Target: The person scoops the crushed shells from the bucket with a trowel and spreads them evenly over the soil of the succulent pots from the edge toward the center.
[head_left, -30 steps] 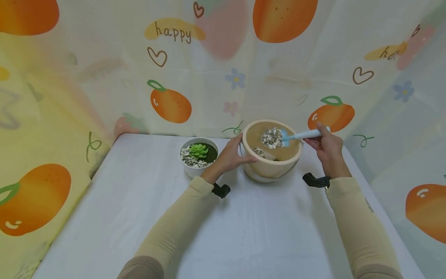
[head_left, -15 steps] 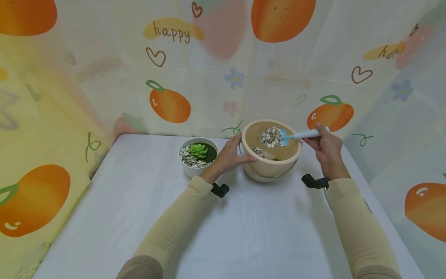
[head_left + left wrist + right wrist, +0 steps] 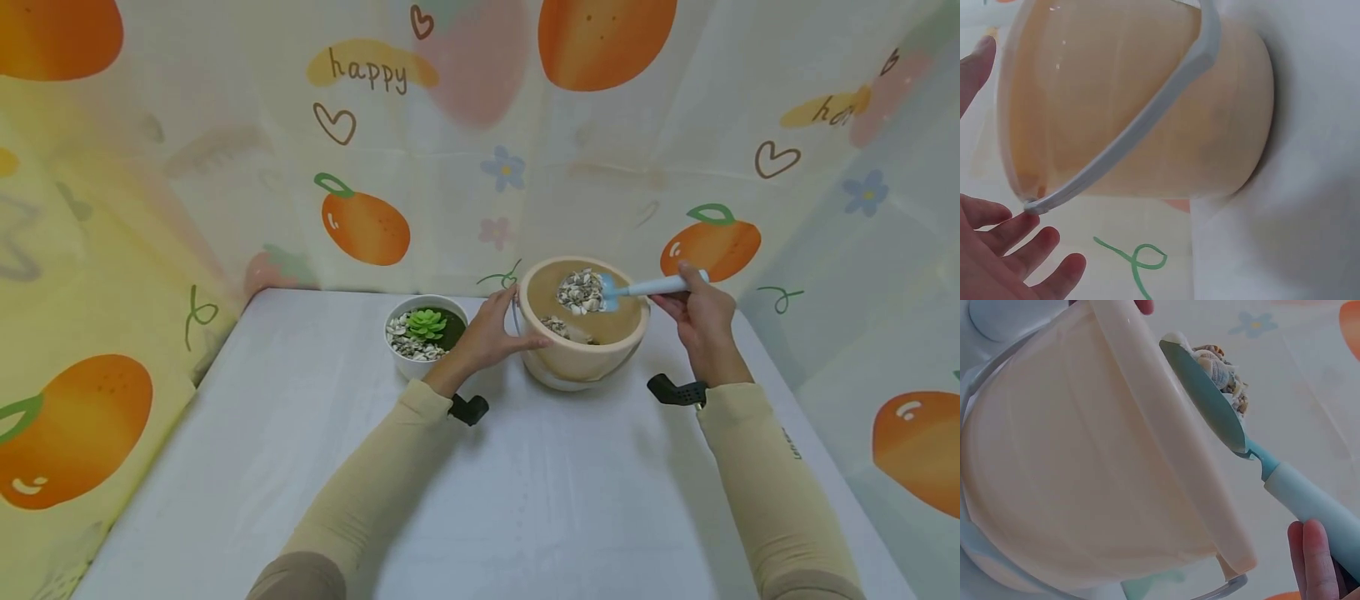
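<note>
A cream bucket [image 3: 577, 364] with a grey swing handle [image 3: 1132, 128] stands near the table's back edge. My left hand [image 3: 489, 335] rests against its left side, thumb by the front rim; in the left wrist view the loosely extended fingers touch the handle's joint. Gripped in my right hand [image 3: 707, 321], a light-blue toy shovel [image 3: 660, 286] is held over the bucket's mouth. Its blade carries a heap of small shells [image 3: 580, 292], which in the right wrist view sits above the rim. A few more shells [image 3: 557, 326] lie inside the bucket.
Left of the bucket, a white pot [image 3: 412, 369] holds a green succulent [image 3: 427, 323], with shells covering part of its dark surface. Behind the white table [image 3: 540, 500] hangs a fruit-printed cloth [image 3: 450, 167], close to the bucket.
The loaded shovel has drifted slightly left over the bucket's mouth. My left hand stays at the bucket's side, and the bucket stands in the same place.
</note>
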Motion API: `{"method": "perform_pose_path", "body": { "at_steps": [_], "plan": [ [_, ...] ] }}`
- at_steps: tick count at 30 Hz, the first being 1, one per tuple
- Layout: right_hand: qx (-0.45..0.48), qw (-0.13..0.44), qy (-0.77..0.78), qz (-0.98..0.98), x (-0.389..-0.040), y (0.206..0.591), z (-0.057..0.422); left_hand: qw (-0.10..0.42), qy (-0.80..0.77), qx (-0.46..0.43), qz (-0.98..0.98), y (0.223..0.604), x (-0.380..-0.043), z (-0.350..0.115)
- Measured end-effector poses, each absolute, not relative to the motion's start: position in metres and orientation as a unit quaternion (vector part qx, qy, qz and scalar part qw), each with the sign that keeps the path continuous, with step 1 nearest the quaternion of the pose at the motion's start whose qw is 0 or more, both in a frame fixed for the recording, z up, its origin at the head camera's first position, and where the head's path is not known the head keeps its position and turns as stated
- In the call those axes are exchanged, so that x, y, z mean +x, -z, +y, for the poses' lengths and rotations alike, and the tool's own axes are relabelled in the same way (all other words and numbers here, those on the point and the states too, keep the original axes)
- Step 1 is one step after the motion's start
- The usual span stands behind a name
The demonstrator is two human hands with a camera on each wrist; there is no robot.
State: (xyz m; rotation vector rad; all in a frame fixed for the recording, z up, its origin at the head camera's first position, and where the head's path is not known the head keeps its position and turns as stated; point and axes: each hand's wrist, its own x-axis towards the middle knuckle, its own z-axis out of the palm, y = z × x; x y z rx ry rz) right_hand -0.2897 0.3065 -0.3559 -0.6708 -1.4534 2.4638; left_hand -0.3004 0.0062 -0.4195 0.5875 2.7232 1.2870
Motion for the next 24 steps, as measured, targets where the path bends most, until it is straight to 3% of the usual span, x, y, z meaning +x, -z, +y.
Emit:
{"method": "perform_pose_path", "body": {
  "at_steps": [24],
  "plan": [
    [-0.205,0.113,-0.849,-0.474,-0.29,0.34,0.289,0.033,-0.411,0.178,0.894,0.403,-0.291,-0.021]
  ]
}}
